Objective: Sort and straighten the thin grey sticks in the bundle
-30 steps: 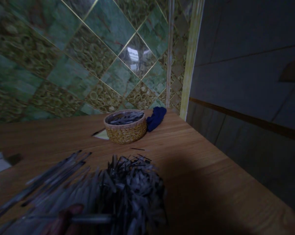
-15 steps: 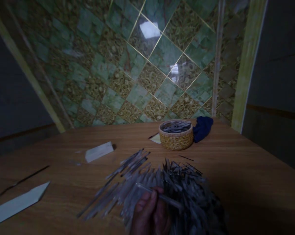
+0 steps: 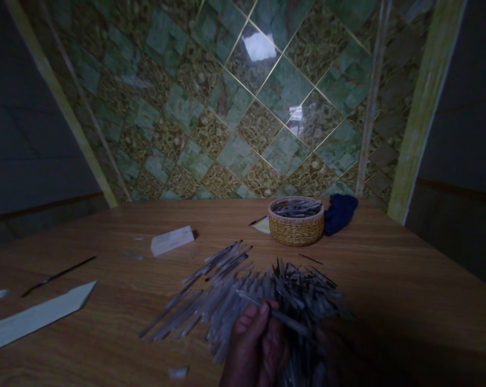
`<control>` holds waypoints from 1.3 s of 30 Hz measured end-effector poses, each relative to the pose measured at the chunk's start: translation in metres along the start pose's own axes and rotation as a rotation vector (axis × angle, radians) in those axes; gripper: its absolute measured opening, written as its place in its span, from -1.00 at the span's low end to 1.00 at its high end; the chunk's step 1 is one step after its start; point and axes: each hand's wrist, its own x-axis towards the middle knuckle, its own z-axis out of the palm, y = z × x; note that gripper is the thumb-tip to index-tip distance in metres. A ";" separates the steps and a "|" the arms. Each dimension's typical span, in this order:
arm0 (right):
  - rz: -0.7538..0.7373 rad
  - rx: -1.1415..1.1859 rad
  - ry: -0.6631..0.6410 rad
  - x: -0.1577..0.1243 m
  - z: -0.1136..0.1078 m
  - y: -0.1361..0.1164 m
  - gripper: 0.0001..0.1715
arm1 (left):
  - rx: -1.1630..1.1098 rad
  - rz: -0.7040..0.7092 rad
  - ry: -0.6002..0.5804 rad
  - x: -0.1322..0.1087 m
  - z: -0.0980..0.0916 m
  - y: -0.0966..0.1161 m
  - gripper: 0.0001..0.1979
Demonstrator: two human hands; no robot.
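We see the left hand (image 3: 255, 346) at the near edge of the tabletop (image 3: 388, 279), low in the middle of the view. Its fingers (image 3: 248, 323) are closed on a single thin grey strip (image 3: 283, 318). The strip runs slantwise from the far left to the near right across the top of the hand.

The hand rests against a pile of grey strips (image 3: 227, 293). The pile fans out over the tabletop to the left and far side of the hand. On the right its ends point up in a dense bunch.

The area right of the bunch is too dark for us to make out the right hand.

- Far right: a woven basket (image 3: 296, 232) with more strips lying in it, well apart from the pile.
- Touching the basket's right side: a dark blue cloth (image 3: 340, 212).
- Just left of the basket: a pale card (image 3: 263, 226).
- Far left of the pile: a white block (image 3: 171, 240).
- Near left: a long white pointed piece (image 3: 37, 316), with a thin dark rod (image 3: 57, 276) just beyond it.

A green tiled wall (image 3: 235, 107) stands behind the tabletop.
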 end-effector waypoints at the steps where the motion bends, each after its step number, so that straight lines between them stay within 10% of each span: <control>1: 0.012 0.000 -0.006 0.001 0.003 0.001 -0.71 | 0.006 -0.004 -0.009 -0.001 0.001 0.000 -0.71; 8: 0.112 0.209 -0.128 0.013 0.022 0.004 -0.90 | 0.002 -0.014 -0.008 0.000 -0.003 0.000 -0.75; 39: 0.183 0.402 -0.143 0.012 0.033 0.006 -0.50 | 0.060 0.025 -0.040 0.004 -0.004 -0.003 -0.79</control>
